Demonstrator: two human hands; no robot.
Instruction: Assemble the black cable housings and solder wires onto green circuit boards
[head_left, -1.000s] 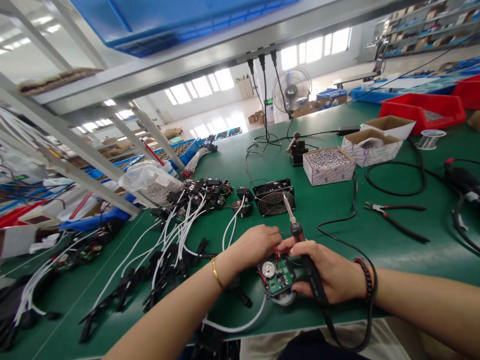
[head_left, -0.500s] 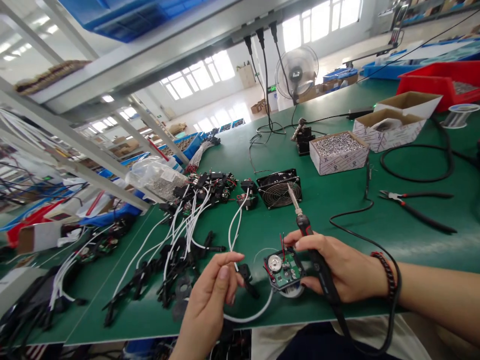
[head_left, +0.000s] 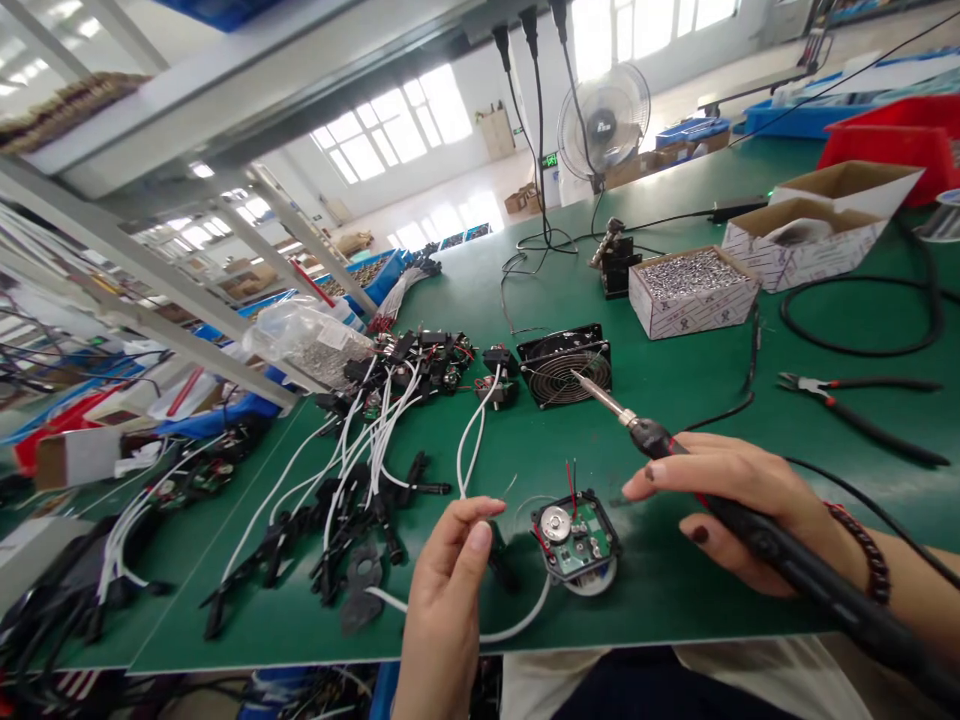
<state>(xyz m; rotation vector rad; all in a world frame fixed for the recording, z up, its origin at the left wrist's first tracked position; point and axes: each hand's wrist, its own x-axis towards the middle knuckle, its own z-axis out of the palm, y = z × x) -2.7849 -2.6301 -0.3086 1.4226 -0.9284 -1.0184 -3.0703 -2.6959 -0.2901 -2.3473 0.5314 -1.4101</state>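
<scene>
My right hand (head_left: 739,505) is wrapped around the black handle of a soldering iron (head_left: 626,415), whose metal tip points up and left, in front of a small fan (head_left: 566,375). Between the thumb and forefinger of my left hand (head_left: 454,570) is a thin solder wire (head_left: 511,486), its end poking out past the fingertips. Between my hands, a green circuit board (head_left: 589,540) in a black frame rests on a white round part; two red and dark leads stand up from it. A white cable (head_left: 525,625) runs from this unit under my left hand. A black part beside that hand is partly hidden.
Cabled black parts (head_left: 375,480) are heaped to the left. Pliers (head_left: 862,400) lie at the right, with a box of small metal pieces (head_left: 694,290) and an open carton (head_left: 810,245) behind. A shelf post (head_left: 187,340) slants across the left side.
My right hand has drawn away from the circuit board to the right, taking the soldering iron along and tilting it more. My left hand has moved slightly right, still pinching.
</scene>
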